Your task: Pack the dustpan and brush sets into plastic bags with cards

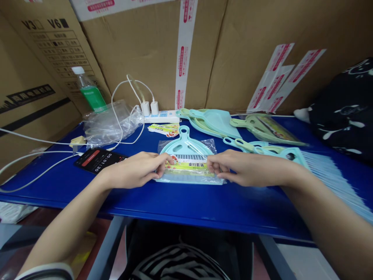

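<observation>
In front of me on the table lies a light-blue dustpan [186,144] in a clear plastic bag [213,144], its handle pointing away from me. A small brush with grey-blue bristles [190,157] shows inside the pan. Across it runs a yellow and white label card [192,166]. My left hand [142,168] is closed at the left end of the card, fingers curled on the bagged set. On the right end, my right hand [236,167] pinches the bag and card edge in the same way. Which layers the fingertips grip is partly hidden.
Loose dustpans [215,120], a bagged green set [268,128] and several brushes [268,149] lie at right. Spare label cards [164,129] lie near a power strip [163,116]. Left stand a phone [97,160], cables, crumpled plastic bags [112,124] and a bottle [91,93]. Cardboard [145,50] walls the back.
</observation>
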`<state>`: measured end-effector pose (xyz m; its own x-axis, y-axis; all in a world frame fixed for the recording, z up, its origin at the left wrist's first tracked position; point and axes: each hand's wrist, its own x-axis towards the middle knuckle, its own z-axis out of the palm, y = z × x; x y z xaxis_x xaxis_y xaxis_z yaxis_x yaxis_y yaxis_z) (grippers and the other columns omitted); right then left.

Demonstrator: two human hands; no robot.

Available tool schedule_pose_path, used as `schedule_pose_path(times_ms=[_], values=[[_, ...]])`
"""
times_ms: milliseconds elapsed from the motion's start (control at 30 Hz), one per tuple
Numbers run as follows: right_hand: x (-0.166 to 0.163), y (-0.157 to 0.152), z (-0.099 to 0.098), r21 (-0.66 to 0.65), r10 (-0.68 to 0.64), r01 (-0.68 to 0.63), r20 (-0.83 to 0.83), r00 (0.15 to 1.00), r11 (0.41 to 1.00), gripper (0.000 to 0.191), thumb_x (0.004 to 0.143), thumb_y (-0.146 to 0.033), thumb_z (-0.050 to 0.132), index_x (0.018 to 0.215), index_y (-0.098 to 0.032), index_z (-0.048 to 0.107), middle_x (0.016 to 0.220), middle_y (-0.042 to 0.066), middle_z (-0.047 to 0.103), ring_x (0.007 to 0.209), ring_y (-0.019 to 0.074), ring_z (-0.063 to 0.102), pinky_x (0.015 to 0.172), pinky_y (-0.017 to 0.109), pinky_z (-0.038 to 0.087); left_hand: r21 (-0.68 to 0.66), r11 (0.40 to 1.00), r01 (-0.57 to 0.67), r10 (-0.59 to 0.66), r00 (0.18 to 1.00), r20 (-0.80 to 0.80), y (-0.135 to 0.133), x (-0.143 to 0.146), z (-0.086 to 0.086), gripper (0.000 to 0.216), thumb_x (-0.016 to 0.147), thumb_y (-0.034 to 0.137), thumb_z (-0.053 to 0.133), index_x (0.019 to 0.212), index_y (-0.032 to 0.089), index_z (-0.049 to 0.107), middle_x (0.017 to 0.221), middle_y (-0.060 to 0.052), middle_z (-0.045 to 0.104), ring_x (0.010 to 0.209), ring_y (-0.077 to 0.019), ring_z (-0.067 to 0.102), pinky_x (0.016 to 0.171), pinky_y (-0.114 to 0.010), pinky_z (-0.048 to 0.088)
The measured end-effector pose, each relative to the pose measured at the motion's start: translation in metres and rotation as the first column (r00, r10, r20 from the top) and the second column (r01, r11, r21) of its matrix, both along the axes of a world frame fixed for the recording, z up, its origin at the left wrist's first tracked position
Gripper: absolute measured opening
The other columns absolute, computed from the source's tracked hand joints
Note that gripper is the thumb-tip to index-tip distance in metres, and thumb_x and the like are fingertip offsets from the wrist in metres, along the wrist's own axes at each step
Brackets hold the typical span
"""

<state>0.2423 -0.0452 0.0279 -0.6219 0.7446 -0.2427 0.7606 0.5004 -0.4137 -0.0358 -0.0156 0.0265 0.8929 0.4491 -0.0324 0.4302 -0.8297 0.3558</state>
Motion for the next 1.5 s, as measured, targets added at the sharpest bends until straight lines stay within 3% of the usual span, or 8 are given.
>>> schedule_pose_path(times_ms=[200,333,567,867,1067,1167,1300,1500], values=[[0.001,0.000,-0.001,-0.005,0.012,-0.012,0.018,1.000,1.000,0.007,0.082,-0.018,0.045,0.083,-0.022,0.050,0.083,0.006,0.062,0.079,0.0203,0.056,0.070,0.032,0.043,0.011,1.000,0.004,-0.004,1.000,-0.005,-0.001,-0.003,-0.003,0.020,0.089,0.013,0.041,0.107,0.020,0.047,0.086,0.000,0.062,0.083,-0.0159,0.059,0.086,-0.031,0.043],[-0.001,-0.001,0.001,-0.024,-0.017,0.018,0.037,0.999,1.000,0.015,0.076,-0.030,0.062,0.080,-0.022,0.050,0.081,0.004,0.060,0.076,0.0203,0.055,0.066,0.031,0.043,0.027,0.999,-0.032,0.033,0.998,-0.052,-0.002,-0.003,-0.005,0.056,0.082,0.023,0.064,0.131,0.020,0.039,0.091,-0.001,0.065,0.088,-0.0183,0.061,0.080,-0.029,0.044],[-0.005,-0.001,0.000,0.037,0.004,-0.006,0.069,0.998,0.999,0.011,0.075,-0.020,0.061,0.074,-0.022,0.051,0.075,0.002,0.060,0.075,0.0193,0.055,0.065,0.030,0.041,0.074,0.997,-0.022,0.027,0.998,-0.065,-0.001,0.005,-0.005,0.003,0.088,0.020,0.055,0.088,0.019,0.058,0.081,0.000,0.064,0.080,-0.0162,0.059,0.069,-0.025,0.040],[-0.007,0.003,0.002,-0.034,-0.021,0.024,0.068,0.997,0.999,0.010,0.080,-0.014,0.056,0.073,-0.021,0.053,0.076,0.003,0.063,0.076,0.0187,0.056,0.065,0.029,0.041,0.110,0.994,0.021,-0.016,0.999,-0.049,0.000,0.006,-0.004,0.014,0.093,0.022,0.049,0.082,0.019,0.057,0.078,-0.001,0.062,0.072,-0.0147,0.057,0.065,-0.024,0.038],[-0.004,0.001,0.000,0.023,0.015,-0.017,0.057,0.998,1.000,0.015,0.084,-0.014,0.045,0.073,-0.021,0.052,0.076,0.004,0.062,0.073,0.0177,0.055,0.067,0.030,0.041,0.133,0.991,0.018,-0.013,0.999,-0.035,-0.001,0.006,-0.006,0.014,0.092,0.019,0.049,0.081,0.019,0.058,0.078,0.000,0.063,0.073,-0.0147,0.059,0.066,-0.024,0.038],[-0.005,0.000,0.000,0.022,0.011,-0.012,0.064,0.998,1.000,0.010,0.084,-0.027,0.053,0.075,-0.021,0.053,0.076,0.003,0.062,0.070,0.0183,0.055,0.067,0.031,0.041,0.142,0.990,0.016,-0.015,1.000,-0.010,-0.001,0.006,-0.007,0.013,0.091,0.020,0.052,0.081,0.018,0.059,0.080,-0.001,0.064,0.077,-0.0150,0.060,0.068,-0.023,0.038],[-0.011,-0.003,0.001,0.050,-0.040,0.035,0.109,0.993,0.998,0.025,0.079,-0.042,0.065,0.075,-0.021,0.053,0.077,0.005,0.061,0.074,0.0213,0.055,0.064,0.031,0.040,0.125,0.992,-0.016,0.017,1.000,-0.002,-0.001,0.006,-0.009,0.010,0.088,0.026,0.060,0.082,0.018,0.059,0.085,0.000,0.065,0.075,-0.0141,0.060,0.066,-0.023,0.039],[-0.019,-0.005,0.001,0.067,-0.037,0.025,0.183,0.982,0.997,0.015,0.079,-0.026,0.067,0.074,-0.020,0.055,0.077,0.005,0.061,0.074,0.0206,0.055,0.065,0.030,0.037,0.104,0.994,-0.038,0.039,0.999,-0.002,-0.002,0.009,-0.011,0.011,0.085,0.025,0.065,0.088,0.017,0.059,0.088,-0.001,0.064,0.076,-0.0144,0.058,0.068,-0.024,0.040]])
